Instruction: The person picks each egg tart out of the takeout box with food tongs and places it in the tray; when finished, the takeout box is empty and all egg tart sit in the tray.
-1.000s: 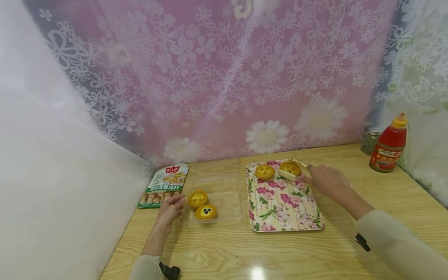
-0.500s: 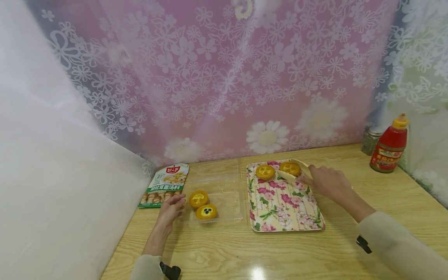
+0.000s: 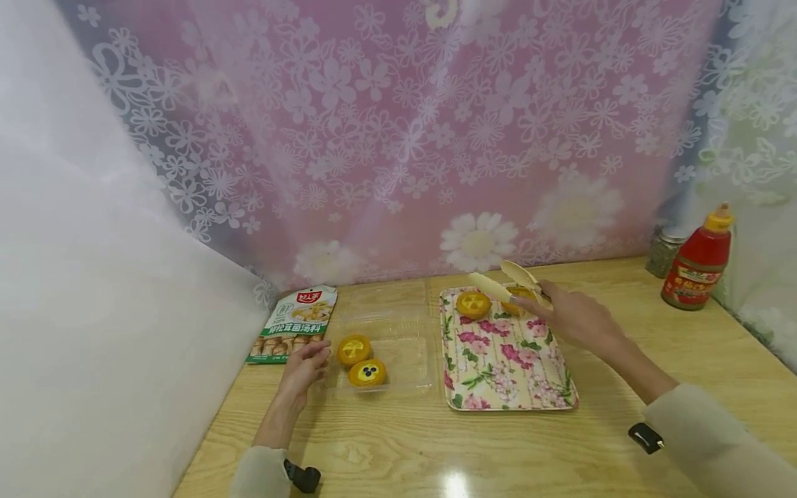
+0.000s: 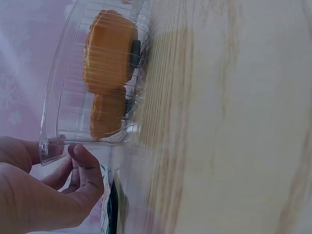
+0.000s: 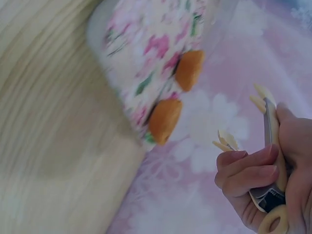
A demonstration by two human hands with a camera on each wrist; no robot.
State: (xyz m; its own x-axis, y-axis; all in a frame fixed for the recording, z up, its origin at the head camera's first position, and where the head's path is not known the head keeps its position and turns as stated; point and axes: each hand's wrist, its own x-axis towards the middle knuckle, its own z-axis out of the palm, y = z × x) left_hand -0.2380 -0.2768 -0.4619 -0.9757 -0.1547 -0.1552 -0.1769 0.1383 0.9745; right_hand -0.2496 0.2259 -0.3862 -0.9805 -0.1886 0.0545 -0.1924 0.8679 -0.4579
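My right hand (image 3: 582, 318) grips cream-coloured tongs (image 3: 492, 286), raised with spread arms over the back of the flowered tray (image 3: 498, 373). Behind and below them an egg tart (image 3: 517, 299) lies on the tray, partly covered by the tongs; another tart (image 3: 473, 304) sits left of it. In the right wrist view the tongs (image 5: 271, 126) have nothing between their tips. My left hand (image 3: 301, 373) holds the left rim of a clear plastic container (image 4: 53, 122), thumb and fingers on either side of it. Two tarts stand inside, one plain yellow (image 3: 353, 350), one dotted with dark berries (image 3: 367, 373).
Left of the container lies a green and white food packet (image 3: 295, 325). At the back right stand a red sauce bottle (image 3: 697, 266) with a yellow cap and a small glass jar (image 3: 663, 254). A flowered curtain (image 3: 398, 138) hangs along the table's far edge.
The tongs have let go of the right-hand tart on the tray, lifted off it and spread apart. My left hand has stayed at the container's rim.
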